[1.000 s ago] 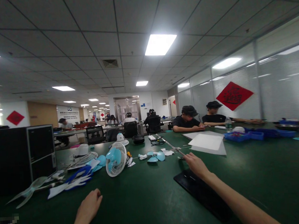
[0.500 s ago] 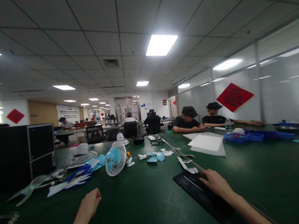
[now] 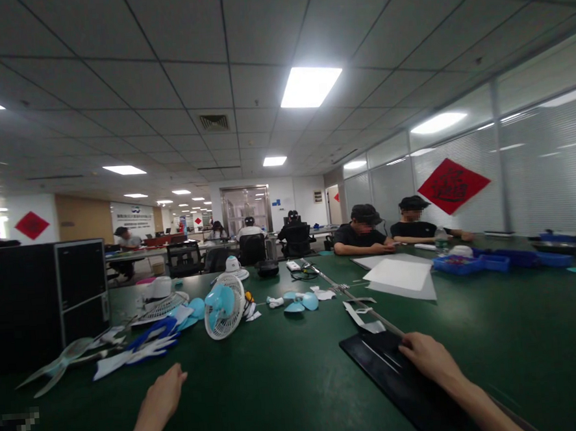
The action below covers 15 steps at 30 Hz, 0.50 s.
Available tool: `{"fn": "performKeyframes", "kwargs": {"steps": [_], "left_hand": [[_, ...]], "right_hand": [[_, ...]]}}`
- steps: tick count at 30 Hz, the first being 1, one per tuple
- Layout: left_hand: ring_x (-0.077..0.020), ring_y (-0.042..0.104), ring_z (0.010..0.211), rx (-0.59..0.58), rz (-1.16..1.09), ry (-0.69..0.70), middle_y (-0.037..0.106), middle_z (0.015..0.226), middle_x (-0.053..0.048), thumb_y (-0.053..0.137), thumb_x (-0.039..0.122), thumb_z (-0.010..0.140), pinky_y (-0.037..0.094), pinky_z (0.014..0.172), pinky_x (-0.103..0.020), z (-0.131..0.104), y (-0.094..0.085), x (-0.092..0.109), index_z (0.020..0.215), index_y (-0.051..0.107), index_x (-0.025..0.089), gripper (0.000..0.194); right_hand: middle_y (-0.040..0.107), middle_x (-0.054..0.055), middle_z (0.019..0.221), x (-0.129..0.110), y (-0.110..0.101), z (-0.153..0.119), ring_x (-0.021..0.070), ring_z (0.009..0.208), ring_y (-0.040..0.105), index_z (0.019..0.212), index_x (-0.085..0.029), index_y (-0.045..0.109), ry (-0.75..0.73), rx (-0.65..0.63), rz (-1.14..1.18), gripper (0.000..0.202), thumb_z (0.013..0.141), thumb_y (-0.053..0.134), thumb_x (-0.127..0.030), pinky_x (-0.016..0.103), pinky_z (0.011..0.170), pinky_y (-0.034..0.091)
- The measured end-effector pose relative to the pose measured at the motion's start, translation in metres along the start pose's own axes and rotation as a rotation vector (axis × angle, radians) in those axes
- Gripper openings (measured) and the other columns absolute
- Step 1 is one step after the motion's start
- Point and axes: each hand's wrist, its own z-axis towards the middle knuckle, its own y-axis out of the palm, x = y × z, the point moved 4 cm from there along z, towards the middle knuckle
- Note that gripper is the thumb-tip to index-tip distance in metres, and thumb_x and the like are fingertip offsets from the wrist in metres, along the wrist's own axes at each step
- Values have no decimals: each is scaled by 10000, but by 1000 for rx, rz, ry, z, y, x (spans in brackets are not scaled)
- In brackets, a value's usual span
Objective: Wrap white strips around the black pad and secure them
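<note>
My left hand point(image 3: 165, 393) hovers over the green table point(image 3: 260, 399) at the lower left, its fingers curled together with nothing visible in them. At the right, my right hand point(image 3: 431, 357) rests on the edge of a flat black panel point(image 3: 375, 366), fingers bent over it; what they grip, if anything, cannot be made out. A thin pale strip lies on the panel. White bracket-like pieces point(image 3: 365, 320) sit just beyond it, beside a long metal rod point(image 3: 321, 275). A fan with a white cage point(image 3: 224, 307) and a light blue blade point(image 3: 300, 301) are farther back.
At the left are a black computer case point(image 3: 82, 286), blue and white gloves point(image 3: 149, 344) and clear blades point(image 3: 60, 366). White sheets point(image 3: 399, 274) and blue trays point(image 3: 459, 263) lie at the back right. Two people point(image 3: 364, 233) sit across the table.
My right hand and the black panel have shifted slightly right and down. My left hand has moved a little left. A seated person's outstretched arm at the back right has drawn in.
</note>
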Motion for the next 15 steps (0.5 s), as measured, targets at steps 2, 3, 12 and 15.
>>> {"fn": "performKeyframes", "kwargs": {"steps": [2, 3, 12, 15], "left_hand": [[-257, 678, 898, -6, -7, -21, 703, 976, -107, 205, 365, 951, 473, 724, -348, -2, -3, 3, 897, 536, 223, 364], [-263, 675, 923, -15, -10, -31, 703, 999, -111, 200, 378, 950, 476, 737, -354, -4, -4, 6, 910, 551, 220, 387], [-285, 665, 908, 59, 36, -36, 691, 984, -132, 169, 418, 950, 459, 750, -377, -10, -7, 22, 869, 565, 205, 457], [-229, 655, 883, 84, 40, -10, 673, 1011, -112, 236, 305, 933, 452, 733, -325, -11, -6, 24, 919, 532, 202, 314]], "right_hand": [[724, 137, 918, 6, -3, -6, 296, 870, 669, 817, -194, 716, 16, -12, 20, 238, 832, 499, -288, 353, 702, 471], [726, 136, 916, 9, -5, -9, 299, 865, 670, 808, -199, 720, 20, -13, 32, 239, 824, 502, -295, 358, 699, 474], [749, 123, 943, -29, -18, -12, 292, 898, 678, 840, -208, 763, -93, -71, 287, 281, 800, 519, -340, 362, 780, 495], [754, 109, 887, -72, -15, -11, 267, 853, 680, 818, -182, 764, -187, -132, 328, 288, 802, 518, -330, 327, 733, 487]]}}
